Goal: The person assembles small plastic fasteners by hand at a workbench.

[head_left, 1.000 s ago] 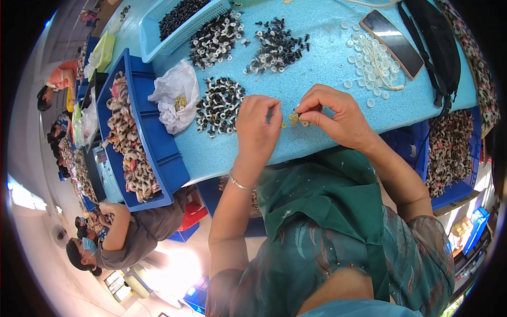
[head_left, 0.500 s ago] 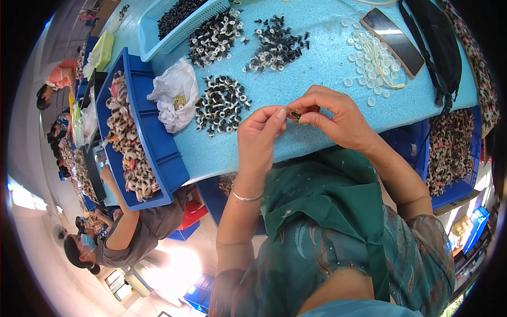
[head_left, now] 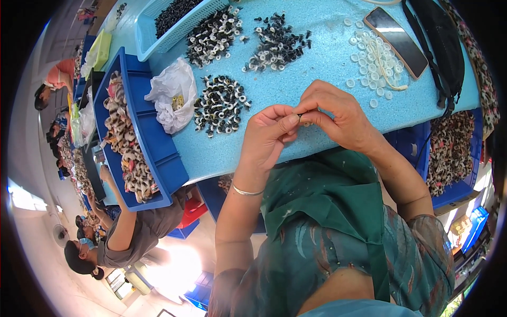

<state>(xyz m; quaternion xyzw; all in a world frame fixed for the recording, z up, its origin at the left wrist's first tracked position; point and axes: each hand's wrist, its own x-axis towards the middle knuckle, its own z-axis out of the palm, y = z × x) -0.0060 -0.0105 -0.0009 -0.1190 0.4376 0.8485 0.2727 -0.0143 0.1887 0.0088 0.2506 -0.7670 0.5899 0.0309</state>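
My left hand (head_left: 268,134) and my right hand (head_left: 334,113) meet just above the table's near edge, fingertips touching. Both pinch a small black part (head_left: 300,115), mostly hidden by thumbs and fingers; its exact kind cannot be made out. Left of my hands is a pile of black pegs with white rings (head_left: 219,105). Farther off are a second black-and-white pile (head_left: 215,37) and a pile of mostly black pegs (head_left: 279,45). Translucent round washers (head_left: 374,62) are scattered beyond my right hand, with a pale cord lying over them.
A white plastic bag (head_left: 171,98) holding small yellowish pieces lies beside a blue bin (head_left: 150,113) of striped plush pieces. Behind are a light-blue basket (head_left: 149,39), a phone (head_left: 396,42) and a black pouch (head_left: 442,47). A masked co-worker (head_left: 129,232) sits at left.
My hands have shifted slightly right, and my left fingers have curled further round the small part. Less of it shows now. The co-worker at left has moved slightly.
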